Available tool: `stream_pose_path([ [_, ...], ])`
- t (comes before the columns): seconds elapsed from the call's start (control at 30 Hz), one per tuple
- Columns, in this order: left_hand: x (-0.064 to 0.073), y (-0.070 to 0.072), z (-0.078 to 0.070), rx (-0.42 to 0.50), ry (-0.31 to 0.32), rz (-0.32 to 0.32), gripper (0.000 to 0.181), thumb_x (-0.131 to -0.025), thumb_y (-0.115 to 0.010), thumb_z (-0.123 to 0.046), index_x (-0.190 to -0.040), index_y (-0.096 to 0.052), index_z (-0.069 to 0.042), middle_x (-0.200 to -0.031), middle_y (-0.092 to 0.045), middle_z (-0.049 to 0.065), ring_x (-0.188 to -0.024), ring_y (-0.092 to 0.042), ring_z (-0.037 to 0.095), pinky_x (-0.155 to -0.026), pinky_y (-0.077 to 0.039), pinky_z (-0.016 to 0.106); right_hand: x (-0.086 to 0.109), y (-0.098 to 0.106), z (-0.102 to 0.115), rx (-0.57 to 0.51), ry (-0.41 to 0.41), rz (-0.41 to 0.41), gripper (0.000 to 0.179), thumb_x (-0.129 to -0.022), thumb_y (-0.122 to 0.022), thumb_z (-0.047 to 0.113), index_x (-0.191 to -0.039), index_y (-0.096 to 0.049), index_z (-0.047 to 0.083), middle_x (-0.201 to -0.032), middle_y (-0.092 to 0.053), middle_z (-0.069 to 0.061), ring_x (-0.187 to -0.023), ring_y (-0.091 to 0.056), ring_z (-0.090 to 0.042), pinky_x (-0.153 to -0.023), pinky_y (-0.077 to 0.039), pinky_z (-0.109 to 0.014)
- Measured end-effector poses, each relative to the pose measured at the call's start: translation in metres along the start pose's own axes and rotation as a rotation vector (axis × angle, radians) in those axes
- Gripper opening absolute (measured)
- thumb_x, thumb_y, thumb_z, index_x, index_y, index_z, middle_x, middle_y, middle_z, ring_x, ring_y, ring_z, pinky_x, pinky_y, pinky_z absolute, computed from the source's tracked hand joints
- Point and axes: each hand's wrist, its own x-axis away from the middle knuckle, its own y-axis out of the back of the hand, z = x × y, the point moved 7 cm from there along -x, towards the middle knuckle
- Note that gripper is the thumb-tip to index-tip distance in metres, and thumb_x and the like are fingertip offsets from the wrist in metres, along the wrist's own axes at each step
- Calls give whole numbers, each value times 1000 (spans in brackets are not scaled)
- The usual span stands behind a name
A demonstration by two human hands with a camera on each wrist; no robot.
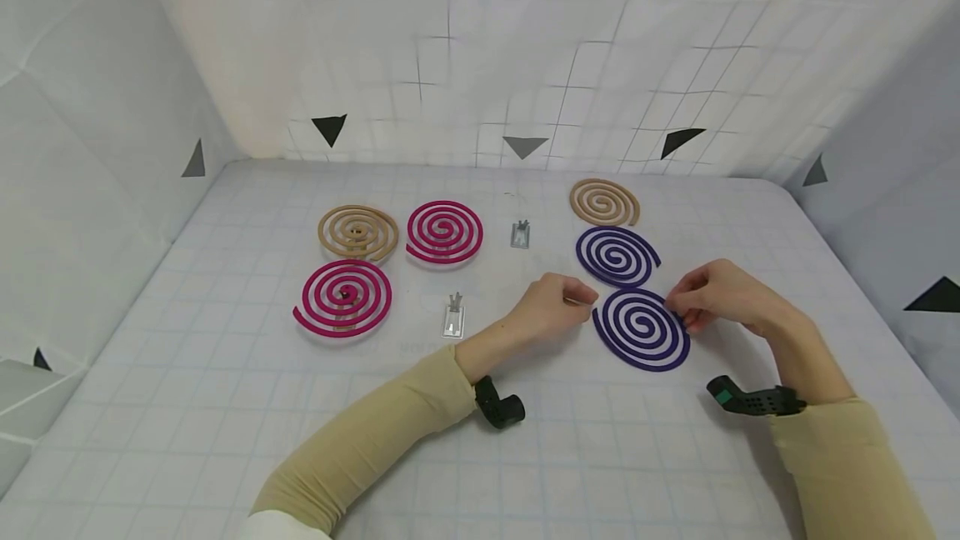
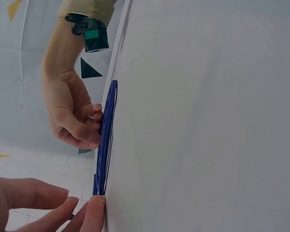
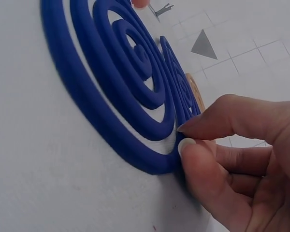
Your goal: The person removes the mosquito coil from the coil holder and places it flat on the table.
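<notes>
Gridded tabletop (image 1: 570,465) under nearer blue spiral (image 1: 642,325), outer tip rearward, right hand (image 1: 717,294) in pinch on rim, left hand (image 1: 545,307), grip unclear.

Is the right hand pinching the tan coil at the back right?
No, the right hand pinches the rim of the nearer blue coil, while that tan coil lies farther back, beyond the other blue coil.

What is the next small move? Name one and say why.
Probably lift the front blue coil slightly and shift it toward the front metal stand: the right hand pinches its edge, the left hand is at its opposite side, and that stand holds no coil, while the front pink coil seems to have a stand beneath it.
</notes>
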Motion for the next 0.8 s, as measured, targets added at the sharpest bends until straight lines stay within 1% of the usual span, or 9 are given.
stream_pose_path([
  [0.13,1,0,0,-2,4,2,26,-92,-63,-9,-116,-72,-6,-115,-73,2,-102,-67,10,-88,-51,17,0,0,2,-4,14,-5,40,-91,-72,22,-114,-63,-10,-88,-67,-7,-72,-65,-18,-66,-61,-31],
  [0.27,1,0,0,7,14,2,26,-92,-63,-8,-116,-72,-6,-115,-73,3,-103,-66,12,-88,-51,19,1,1,4,25,33,-1,40,-91,-73,25,-113,-64,-7,-91,-66,-8,-75,-63,-18,-66,-61,-32],
  [0.37,1,-1,0,10,21,0,26,-92,-63,-8,-116,-73,-7,-115,-73,3,-102,-66,11,-88,-51,19,3,4,6,46,48,-16,41,-91,-73,28,-113,-65,-5,-94,-68,-8,-80,-64,-18,-70,-61,-31],
  [0.43,2,-1,0,15,25,2,26,-92,-63,-8,-116,-73,-7,-115,-73,3,-102,-66,10,-88,-50,19,4,6,6,42,55,-23,40,-91,-73,27,-114,-66,-4,-98,-69,-9,-83,-65,-18,-72,-61,-30],
  [0.6,3,-2,0,39,28,5,25,-92,-64,-7,-116,-72,-6,-116,-73,4,-102,-65,10,-88,-51,19,6,9,3,-10,59,-2,38,-92,-72,21,-117,-65,-6,-103,-70,-12,-88,-68,-19,-78,-62,-32],
  [0.8,2,-2,0,38,23,5,25,-93,-64,-7,-116,-72,-6,-116,-73,4,-103,-66,11,-89,-50,19,6,10,1,-74,73,20,39,-92,-71,16,-119,-62,-11,-103,-70,-14,-88,-70,-20,-78,-63,-36],
])
